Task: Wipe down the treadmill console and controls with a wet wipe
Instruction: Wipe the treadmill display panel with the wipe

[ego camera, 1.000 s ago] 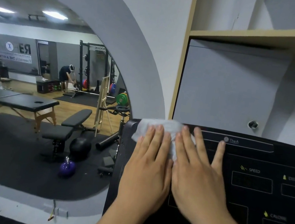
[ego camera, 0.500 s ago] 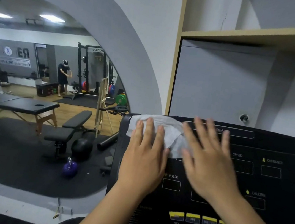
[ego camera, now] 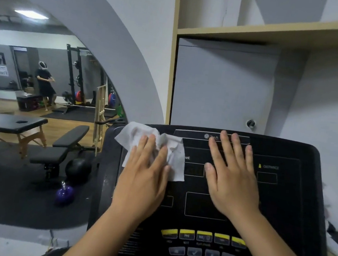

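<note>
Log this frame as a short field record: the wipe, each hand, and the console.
wipe: white wet wipe, spread on the console's upper left corner, faint dark specks
left hand: left hand flat, pressing on the wipe
right hand: right hand flat on bare display panel, fingers spread, off the wipe
console: black treadmill console
buttons: yellow button row, uncovered, below both hands

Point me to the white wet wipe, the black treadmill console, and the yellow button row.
white wet wipe [ego camera: 136,133], head view, bare upper part above the fingers
black treadmill console [ego camera: 294,207], head view, bare right panel
yellow button row [ego camera: 204,234], head view, middle button
</note>
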Tool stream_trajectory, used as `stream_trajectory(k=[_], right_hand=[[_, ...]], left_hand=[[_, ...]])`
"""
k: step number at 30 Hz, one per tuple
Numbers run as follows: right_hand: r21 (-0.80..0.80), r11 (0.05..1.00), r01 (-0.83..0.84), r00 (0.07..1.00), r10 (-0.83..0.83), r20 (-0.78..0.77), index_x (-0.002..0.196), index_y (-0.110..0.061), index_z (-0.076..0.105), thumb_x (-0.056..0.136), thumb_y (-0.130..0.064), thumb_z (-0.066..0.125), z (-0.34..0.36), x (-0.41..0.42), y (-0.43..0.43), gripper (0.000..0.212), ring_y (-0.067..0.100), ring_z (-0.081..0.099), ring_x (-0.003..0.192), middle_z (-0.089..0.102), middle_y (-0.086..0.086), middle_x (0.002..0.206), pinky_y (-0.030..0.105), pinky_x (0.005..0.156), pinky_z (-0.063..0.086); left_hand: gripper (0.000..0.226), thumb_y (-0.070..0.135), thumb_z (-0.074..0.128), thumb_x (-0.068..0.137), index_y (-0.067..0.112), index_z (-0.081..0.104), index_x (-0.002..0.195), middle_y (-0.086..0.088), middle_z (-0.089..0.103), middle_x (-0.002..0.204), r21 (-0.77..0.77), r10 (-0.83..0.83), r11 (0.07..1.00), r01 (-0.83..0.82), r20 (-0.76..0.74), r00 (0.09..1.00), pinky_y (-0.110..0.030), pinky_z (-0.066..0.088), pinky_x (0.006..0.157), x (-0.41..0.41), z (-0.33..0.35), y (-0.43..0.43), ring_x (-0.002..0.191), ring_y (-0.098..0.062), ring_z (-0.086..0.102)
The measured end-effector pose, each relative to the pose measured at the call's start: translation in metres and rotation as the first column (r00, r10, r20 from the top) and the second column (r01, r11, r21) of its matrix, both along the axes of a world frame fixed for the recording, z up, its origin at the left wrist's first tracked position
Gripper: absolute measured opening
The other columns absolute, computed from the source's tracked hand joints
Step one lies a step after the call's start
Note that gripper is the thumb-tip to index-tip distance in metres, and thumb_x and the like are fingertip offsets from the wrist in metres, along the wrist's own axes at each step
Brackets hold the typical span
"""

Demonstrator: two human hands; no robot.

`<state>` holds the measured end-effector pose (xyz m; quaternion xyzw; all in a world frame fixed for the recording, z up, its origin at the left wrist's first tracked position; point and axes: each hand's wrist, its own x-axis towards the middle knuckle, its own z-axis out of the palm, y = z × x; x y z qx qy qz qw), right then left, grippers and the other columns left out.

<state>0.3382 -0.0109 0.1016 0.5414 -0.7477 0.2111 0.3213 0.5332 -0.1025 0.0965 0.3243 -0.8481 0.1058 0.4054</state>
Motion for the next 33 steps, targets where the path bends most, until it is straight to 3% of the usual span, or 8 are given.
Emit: stream_trajectory(k=[2, 4, 9, 12, 16, 20, 26, 33], right_hand=[[-0.008, 1.0, 0.003, 1.0, -0.003, -0.005, 0.154, -0.023, 0.017, 0.101, -0.043, 0.022, -0.001, 0.0, -0.001, 0.057, 0.023, -0.001, 0.15, 0.009, 0.004, 0.163, 0.051, 0.12, 0.005], [-0.01, 1.0, 0.004, 1.0, -0.004, -0.008, 0.154, -0.022, 0.018, 0.1, -0.043, 0.021, -0.002, 0.0, -0.001, 0.058, 0.023, -0.001, 0.15, 0.01, 0.005, 0.163, 0.052, 0.12, 0.005], [-0.029, 1.0, -0.002, 1.0, 0.002, -0.009, 0.154, -0.021, 0.019, 0.1, -0.043, 0.021, -0.003, 0.0, -0.003, 0.058, 0.025, 0.001, 0.15, 0.011, 0.007, 0.162, 0.053, 0.12, 0.006], [-0.054, 0.998, -0.017, 1.0, 0.016, -0.012, 0.153, -0.019, 0.023, 0.099, -0.041, 0.025, -0.003, 0.0, -0.003, 0.058, 0.026, 0.004, 0.15, 0.014, 0.008, 0.162, 0.054, 0.119, 0.007], [-0.079, 0.997, -0.028, 0.999, 0.026, -0.028, 0.152, -0.018, 0.025, 0.098, -0.039, 0.029, -0.005, -0.002, -0.004, 0.058, 0.028, 0.005, 0.15, 0.016, 0.01, 0.161, 0.055, 0.119, 0.008], [-0.094, 0.995, -0.033, 0.999, 0.031, -0.026, 0.152, -0.019, 0.024, 0.098, -0.039, 0.03, -0.005, -0.002, -0.004, 0.059, 0.028, 0.006, 0.15, 0.016, 0.01, 0.161, 0.055, 0.119, 0.007], [-0.092, 0.995, -0.046, 0.998, 0.042, -0.049, 0.152, -0.016, 0.026, 0.096, -0.035, 0.027, -0.005, -0.002, -0.003, 0.06, 0.029, 0.007, 0.15, 0.016, 0.011, 0.161, 0.056, 0.118, 0.008], [-0.084, 0.996, -0.035, 0.999, 0.033, -0.024, 0.152, -0.018, 0.025, 0.098, -0.039, 0.028, -0.006, -0.002, -0.004, 0.059, 0.029, 0.008, 0.149, 0.017, 0.011, 0.161, 0.055, 0.119, 0.007]], left_hand=[[0.042, 0.034, 0.04, 0.099, 0.012, 0.065, 0.125, -0.02, 0.05, 0.143, -0.016, -0.009, 1.0, 0.008, -0.052, 0.999, -0.055, 0.048, 0.099, 0.007, -0.005, -0.003, 0.141, -0.034, 0.037], [0.035, 0.029, 0.045, 0.099, 0.012, 0.068, 0.119, -0.021, 0.054, 0.138, -0.058, 0.031, 0.998, -0.036, -0.088, 0.996, -0.055, 0.05, 0.095, 0.005, -0.002, -0.011, 0.136, -0.038, 0.042], [0.039, 0.019, 0.044, 0.097, 0.015, 0.055, 0.134, -0.026, 0.04, 0.149, -0.084, 0.114, 0.989, -0.118, -0.054, 0.992, -0.061, 0.032, 0.109, -0.028, 0.015, -0.013, 0.138, -0.05, 0.031], [0.043, 0.024, 0.04, 0.099, 0.017, 0.05, 0.14, -0.025, 0.035, 0.152, -0.09, 0.063, 0.994, -0.061, 0.018, 0.998, -0.058, 0.035, 0.109, -0.03, -0.005, 0.002, 0.142, -0.047, 0.026], [0.046, 0.033, 0.045, 0.098, 0.016, 0.049, 0.14, -0.024, 0.033, 0.154, -0.024, 0.174, 0.984, -0.175, -0.048, 0.984, -0.051, 0.033, 0.113, -0.002, -0.02, -0.002, 0.145, -0.042, 0.024], [0.054, 0.032, 0.038, 0.096, 0.006, 0.045, 0.142, -0.032, 0.029, 0.152, 0.057, 0.283, 0.959, -0.279, -0.09, 0.955, -0.056, 0.024, 0.116, -0.021, -0.011, 0.001, 0.143, -0.05, 0.02], [0.054, 0.035, 0.037, 0.099, 0.015, 0.037, 0.149, -0.021, 0.018, 0.16, -0.052, 0.113, 0.992, -0.113, 0.004, 0.994, -0.054, 0.021, 0.118, -0.045, -0.015, 0.018, 0.149, -0.041, 0.008], [0.068, 0.038, 0.02, 0.095, 0.001, 0.026, 0.152, -0.034, 0.013, 0.156, 0.112, 0.393, 0.917, -0.383, -0.082, 0.916, -0.056, 0.015, 0.119, -0.015, 0.004, -0.018, 0.146, -0.048, 0.005]])
